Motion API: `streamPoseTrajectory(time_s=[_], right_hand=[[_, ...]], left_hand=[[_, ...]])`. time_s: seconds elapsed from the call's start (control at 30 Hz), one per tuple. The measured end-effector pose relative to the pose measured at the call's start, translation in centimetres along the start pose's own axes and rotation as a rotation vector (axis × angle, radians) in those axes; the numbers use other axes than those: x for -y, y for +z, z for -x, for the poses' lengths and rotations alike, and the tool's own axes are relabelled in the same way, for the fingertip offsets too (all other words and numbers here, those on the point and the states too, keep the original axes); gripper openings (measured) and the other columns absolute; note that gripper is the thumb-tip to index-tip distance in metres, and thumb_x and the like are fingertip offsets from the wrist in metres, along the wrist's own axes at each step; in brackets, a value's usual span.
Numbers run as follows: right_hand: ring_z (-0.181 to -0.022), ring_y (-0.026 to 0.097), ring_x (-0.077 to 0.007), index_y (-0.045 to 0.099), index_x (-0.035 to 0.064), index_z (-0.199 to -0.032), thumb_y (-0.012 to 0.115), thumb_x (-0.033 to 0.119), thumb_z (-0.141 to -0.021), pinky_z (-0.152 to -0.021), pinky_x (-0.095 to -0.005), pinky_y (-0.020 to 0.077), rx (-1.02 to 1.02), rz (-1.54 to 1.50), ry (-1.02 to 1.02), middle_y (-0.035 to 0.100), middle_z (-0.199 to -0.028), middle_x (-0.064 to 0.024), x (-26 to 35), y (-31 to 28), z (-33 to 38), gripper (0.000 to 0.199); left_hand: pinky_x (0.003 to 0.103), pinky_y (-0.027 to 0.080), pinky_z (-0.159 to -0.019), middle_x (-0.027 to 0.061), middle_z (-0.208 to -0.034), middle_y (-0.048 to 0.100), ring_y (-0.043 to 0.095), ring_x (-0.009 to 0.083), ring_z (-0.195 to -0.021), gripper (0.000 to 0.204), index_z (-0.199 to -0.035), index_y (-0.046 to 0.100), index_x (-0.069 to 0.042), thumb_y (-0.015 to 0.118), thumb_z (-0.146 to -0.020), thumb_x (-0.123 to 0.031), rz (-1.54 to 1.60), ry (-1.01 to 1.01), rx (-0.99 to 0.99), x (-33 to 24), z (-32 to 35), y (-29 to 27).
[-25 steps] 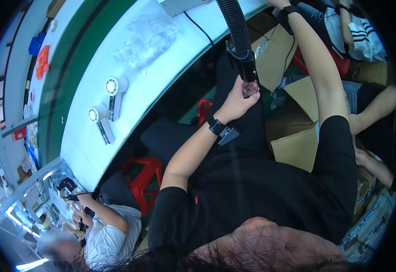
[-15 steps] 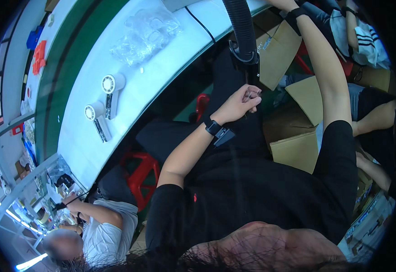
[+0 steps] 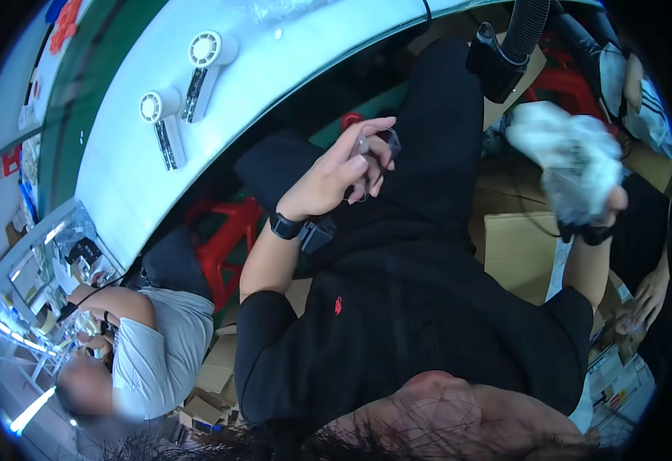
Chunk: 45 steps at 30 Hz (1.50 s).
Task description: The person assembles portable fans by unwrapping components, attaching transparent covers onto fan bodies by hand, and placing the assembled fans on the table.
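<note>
Your left hand (image 3: 336,173) pinches a small clear plastic piece (image 3: 378,142) at its fingertips. Your right hand (image 3: 593,207) is closed around a crumpled, translucent white plastic bag (image 3: 570,157) bunched above it.

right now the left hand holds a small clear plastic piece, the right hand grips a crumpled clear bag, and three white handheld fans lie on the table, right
Not quite: the head view shows two white handheld fans on the table, not three. The rest holds: the left hand holds a small clear plastic piece, and the right hand grips a crumpled clear bag.
</note>
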State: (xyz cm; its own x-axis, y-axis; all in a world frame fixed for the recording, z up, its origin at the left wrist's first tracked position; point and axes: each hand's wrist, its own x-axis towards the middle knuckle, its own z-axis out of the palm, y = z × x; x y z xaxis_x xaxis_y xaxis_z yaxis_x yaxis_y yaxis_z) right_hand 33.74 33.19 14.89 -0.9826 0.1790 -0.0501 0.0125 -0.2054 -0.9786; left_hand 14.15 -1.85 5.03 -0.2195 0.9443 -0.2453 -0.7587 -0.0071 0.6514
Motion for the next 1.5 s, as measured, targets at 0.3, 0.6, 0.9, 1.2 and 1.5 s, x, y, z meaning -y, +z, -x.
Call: streamPoseTrajectory(time_s=[0.3, 0.6, 0.9, 1.2, 1.5], right_hand=[[-0.097, 0.066, -0.0172, 0.056, 0.0003, -0.128, 0.069, 0.056, -0.081, -0.083, -0.0266, 0.053, 0.091, -0.077, 0.815, 0.066, -0.114, -0.0104, -3.6, 2.1, 0.1, 0.074], [-0.088, 0.067, -0.0145, 0.057, 0.0006, -0.125, 0.069, 0.054, -0.082, -0.072, -0.0254, 0.0548, 0.088, -0.094, 0.828, 0.068, -0.106, -0.0108, -4.8, 2.5, -0.6, 0.07], [-0.079, 0.063, -0.0092, 0.063, 0.0016, -0.119, 0.068, 0.057, -0.083, -0.065, -0.0212, 0.0503, 0.159, -0.071, 0.801, 0.069, -0.1, -0.0077, -4.0, 4.5, -1.1, 0.067], [-0.08, 0.062, -0.0101, 0.064, 0.0048, -0.119, 0.065, 0.052, -0.089, -0.07, -0.0229, 0.0486, 0.194, 0.088, 0.896, 0.069, -0.097, -0.0032, -3.7, 4.1, -1.7, 0.056], [-0.105, 0.056, -0.0148, 0.059, 0.0025, -0.126, 0.054, 0.061, -0.093, -0.091, -0.0294, 0.0423, 0.223, 0.283, 0.717, 0.062, -0.115, -0.0101, -3.2, 6.4, -3.0, 0.067]], left_hand=[[0.023, 0.052, -0.07, 0.0163, -0.127, 0.056, 0.066, 0.0176, -0.088, 0.058, -0.143, 0.042, -0.005, 0.064, -0.092, -0.019, -0.467, 0.085, 0.15, -2.6, 3.4, 0.3], [0.027, 0.053, -0.085, 0.0164, -0.125, 0.062, 0.067, 0.0172, -0.089, 0.053, -0.137, 0.052, -0.003, 0.067, -0.087, -0.014, -0.679, 0.247, -0.006, -2.8, 6.0, 0.0], [0.027, 0.052, -0.088, 0.011, -0.12, 0.066, 0.065, 0.0182, -0.1, 0.049, -0.131, 0.059, -0.007, 0.073, -0.083, -0.01, -0.649, 0.348, -0.018, -2.5, 6.0, -0.2], [0.028, 0.053, -0.085, 0.0118, -0.117, 0.061, 0.066, 0.0177, -0.096, 0.045, -0.122, 0.055, -0.001, 0.073, -0.082, -0.01, -0.496, 0.498, -0.015, -1.0, 4.0, 0.4], [0.023, 0.053, -0.059, 0.0149, -0.114, 0.061, 0.067, 0.0154, -0.08, 0.033, -0.124, 0.047, -0.002, 0.05, -0.101, -0.025, -0.132, 0.089, -0.032, 0.7, 2.4, 1.8]])
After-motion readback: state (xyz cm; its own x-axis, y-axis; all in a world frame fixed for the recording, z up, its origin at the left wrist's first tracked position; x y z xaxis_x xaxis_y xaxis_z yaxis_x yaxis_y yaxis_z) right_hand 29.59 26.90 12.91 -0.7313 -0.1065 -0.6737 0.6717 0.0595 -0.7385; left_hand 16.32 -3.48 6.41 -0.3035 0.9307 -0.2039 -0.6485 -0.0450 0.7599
